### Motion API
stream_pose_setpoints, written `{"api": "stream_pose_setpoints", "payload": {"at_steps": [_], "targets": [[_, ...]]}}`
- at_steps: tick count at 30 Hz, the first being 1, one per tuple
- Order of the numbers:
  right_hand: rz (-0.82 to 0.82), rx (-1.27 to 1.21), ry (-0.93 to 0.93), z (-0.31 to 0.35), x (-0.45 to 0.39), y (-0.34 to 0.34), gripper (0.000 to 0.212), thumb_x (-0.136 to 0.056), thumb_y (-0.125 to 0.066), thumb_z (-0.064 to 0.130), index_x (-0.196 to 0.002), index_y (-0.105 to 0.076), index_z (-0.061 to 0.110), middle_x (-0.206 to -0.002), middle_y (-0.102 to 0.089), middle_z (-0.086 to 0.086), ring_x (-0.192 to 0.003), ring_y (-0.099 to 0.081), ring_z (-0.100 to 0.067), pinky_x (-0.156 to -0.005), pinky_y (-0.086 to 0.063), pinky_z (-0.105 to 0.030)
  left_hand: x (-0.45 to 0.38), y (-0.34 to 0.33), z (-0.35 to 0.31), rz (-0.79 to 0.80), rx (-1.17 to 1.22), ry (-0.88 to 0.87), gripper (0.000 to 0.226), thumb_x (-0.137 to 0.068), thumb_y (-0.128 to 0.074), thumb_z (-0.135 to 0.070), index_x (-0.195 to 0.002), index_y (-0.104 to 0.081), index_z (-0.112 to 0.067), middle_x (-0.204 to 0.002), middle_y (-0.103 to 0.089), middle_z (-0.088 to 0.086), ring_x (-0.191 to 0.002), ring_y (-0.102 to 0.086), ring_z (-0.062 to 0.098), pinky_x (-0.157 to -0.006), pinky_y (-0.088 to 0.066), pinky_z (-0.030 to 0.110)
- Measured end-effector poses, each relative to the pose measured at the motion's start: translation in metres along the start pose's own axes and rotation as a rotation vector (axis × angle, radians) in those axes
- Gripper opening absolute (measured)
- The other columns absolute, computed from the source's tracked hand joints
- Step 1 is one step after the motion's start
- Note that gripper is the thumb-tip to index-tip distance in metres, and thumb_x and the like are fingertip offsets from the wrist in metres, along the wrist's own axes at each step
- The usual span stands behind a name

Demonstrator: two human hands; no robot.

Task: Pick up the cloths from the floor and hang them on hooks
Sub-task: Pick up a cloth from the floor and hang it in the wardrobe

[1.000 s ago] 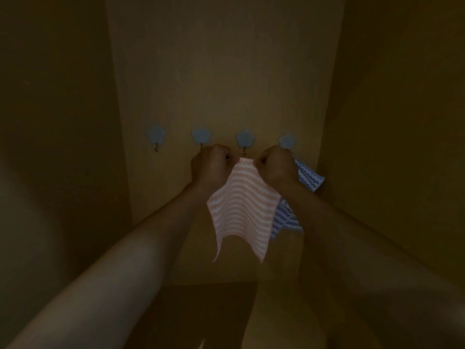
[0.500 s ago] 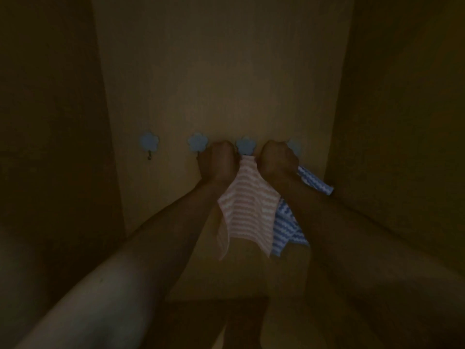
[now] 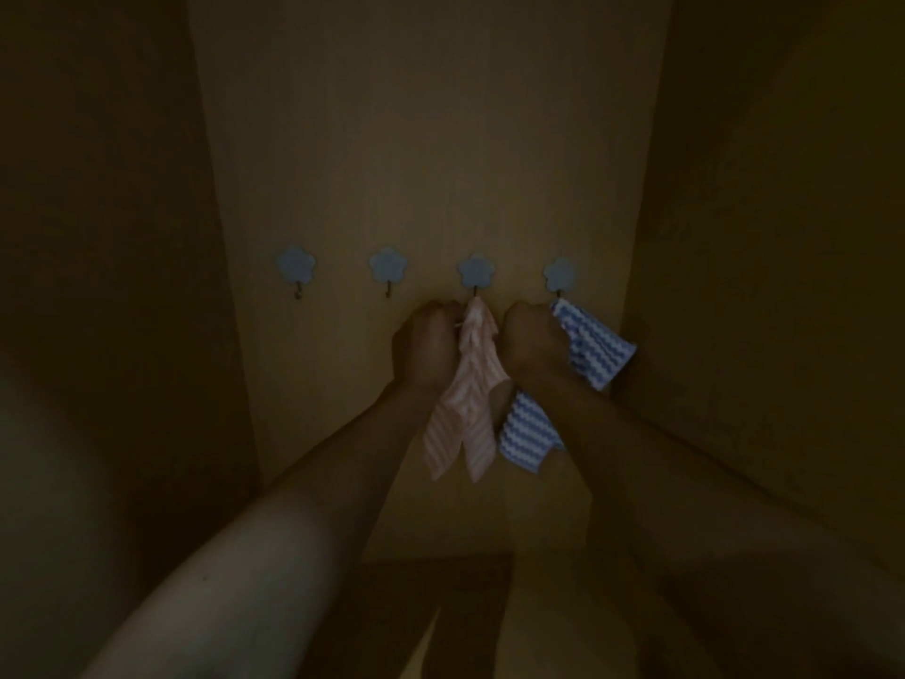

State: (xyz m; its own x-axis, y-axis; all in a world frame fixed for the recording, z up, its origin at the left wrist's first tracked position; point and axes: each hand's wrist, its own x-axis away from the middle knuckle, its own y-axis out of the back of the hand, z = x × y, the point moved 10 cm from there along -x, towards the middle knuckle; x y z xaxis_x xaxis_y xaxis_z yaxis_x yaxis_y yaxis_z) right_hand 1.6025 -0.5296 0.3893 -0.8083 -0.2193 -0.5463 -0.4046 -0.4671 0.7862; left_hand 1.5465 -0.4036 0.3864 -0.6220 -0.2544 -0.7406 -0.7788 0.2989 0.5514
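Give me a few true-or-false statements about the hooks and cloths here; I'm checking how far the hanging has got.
1. Four flower-shaped hooks sit in a row on the panel. True.
2. The pink striped cloth hangs from the third hook from the left. True.
3. The blue striped cloth hangs from the leftmost hook. False: it hangs at the rightmost hook; the leftmost hook is bare.
4. The left hand rests flat on the panel, away from the cloths. False: it is curled at the pink cloth's top.
5. The right hand is between the two cloths. True.
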Motion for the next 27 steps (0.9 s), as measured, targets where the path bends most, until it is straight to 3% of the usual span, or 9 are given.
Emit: {"api": "stream_pose_setpoints", "payload": {"at_steps": [7, 9, 11, 13, 15, 18, 22, 27], "targets": [[0.115, -0.027, -0.028, 0.001, 0.045, 0.000, 0.023, -0.099, -0.048, 0.019, -0.109, -0.058, 0.002, -0.119, -0.061, -0.016, -0.106, -0.060, -0.027, -0.069, -0.041, -0.029, 0.028, -0.003, -0.001, 0.193, -0.122, 0.015, 0.026, -0.096, -0.052, -0.031, -0.104, -0.068, -0.012, -0.102, -0.068, 0.006, -0.091, -0.066, 0.022, -0.075, -0.056, 0.037], [0.183, -0.046, -0.028, 0.002, 0.060, -0.008, 0.015, -0.098, -0.049, 0.019, -0.091, -0.056, 0.007, -0.120, -0.060, -0.018, -0.109, -0.059, -0.029, -0.068, -0.041, -0.028, 0.040, -0.004, 0.000, 0.248, -0.157, 0.026, 0.027, -0.095, -0.052, -0.029, -0.113, -0.063, -0.012, -0.110, -0.064, 0.008, -0.099, -0.063, 0.024, -0.080, -0.056, 0.040], [0.224, -0.063, -0.028, 0.002, 0.075, -0.011, 0.024, -0.097, -0.051, 0.019, -0.074, -0.044, 0.015, -0.120, -0.060, -0.020, -0.109, -0.058, -0.030, -0.068, -0.042, -0.028, 0.051, -0.003, -0.002, 0.286, -0.202, 0.013, 0.029, -0.094, -0.052, -0.027, -0.119, -0.058, -0.013, -0.115, -0.058, 0.009, -0.105, -0.059, 0.027, -0.082, -0.053, 0.042], [0.260, -0.067, -0.039, 0.000, 0.090, -0.015, 0.014, -0.097, -0.051, 0.021, -0.094, -0.055, 0.008, -0.121, -0.058, -0.018, -0.110, -0.057, -0.029, -0.077, -0.043, -0.029, 0.063, -0.001, -0.004, 0.310, -0.223, 0.004, 0.030, -0.093, -0.051, -0.027, -0.121, -0.055, -0.014, -0.118, -0.055, 0.011, -0.108, -0.055, 0.029, -0.080, -0.050, 0.039], [0.266, -0.061, -0.045, 0.000, 0.104, -0.013, 0.029, -0.099, -0.050, 0.024, -0.117, -0.054, 0.002, -0.124, -0.056, -0.017, -0.112, -0.055, -0.028, -0.087, -0.044, -0.030, 0.074, 0.003, -0.005, 0.327, -0.244, 0.009, 0.033, -0.094, -0.050, -0.029, -0.125, -0.052, -0.016, -0.122, -0.053, 0.011, -0.112, -0.051, 0.029, -0.079, -0.042, 0.037], [0.275, -0.071, -0.029, 0.001, 0.123, -0.007, 0.034, -0.100, -0.047, 0.027, -0.123, -0.051, 0.003, -0.126, -0.055, -0.018, -0.115, -0.053, -0.030, -0.098, -0.044, -0.039, 0.088, 0.013, -0.010, 0.356, -0.278, 0.011, 0.045, -0.095, -0.048, -0.034, -0.138, -0.045, -0.021, -0.132, -0.049, 0.009, -0.120, -0.046, 0.030, -0.092, -0.039, 0.042], [0.265, -0.076, 0.030, 0.004, 0.148, 0.004, 0.040, -0.098, -0.051, 0.032, -0.129, -0.051, 0.007, -0.132, -0.054, -0.015, -0.119, -0.051, -0.028, -0.101, -0.043, -0.039, 0.110, 0.028, -0.019, 0.390, -0.329, 0.018, 0.053, -0.095, -0.047, -0.039, -0.146, -0.036, -0.026, -0.147, -0.039, 0.007, -0.132, -0.037, 0.030, -0.109, -0.029, 0.048], [0.347, -0.148, 0.009, -0.001, 0.187, 0.015, 0.052, -0.101, -0.047, 0.030, -0.146, -0.036, 0.007, -0.147, -0.041, -0.014, -0.133, -0.041, -0.032, -0.111, -0.035, -0.040, 0.149, 0.043, -0.032, 0.457, -0.353, 0.073, 0.055, -0.098, -0.042, -0.042, -0.151, -0.028, -0.032, -0.158, -0.025, 0.004, -0.142, -0.025, 0.028, -0.117, -0.013, 0.054]]}}
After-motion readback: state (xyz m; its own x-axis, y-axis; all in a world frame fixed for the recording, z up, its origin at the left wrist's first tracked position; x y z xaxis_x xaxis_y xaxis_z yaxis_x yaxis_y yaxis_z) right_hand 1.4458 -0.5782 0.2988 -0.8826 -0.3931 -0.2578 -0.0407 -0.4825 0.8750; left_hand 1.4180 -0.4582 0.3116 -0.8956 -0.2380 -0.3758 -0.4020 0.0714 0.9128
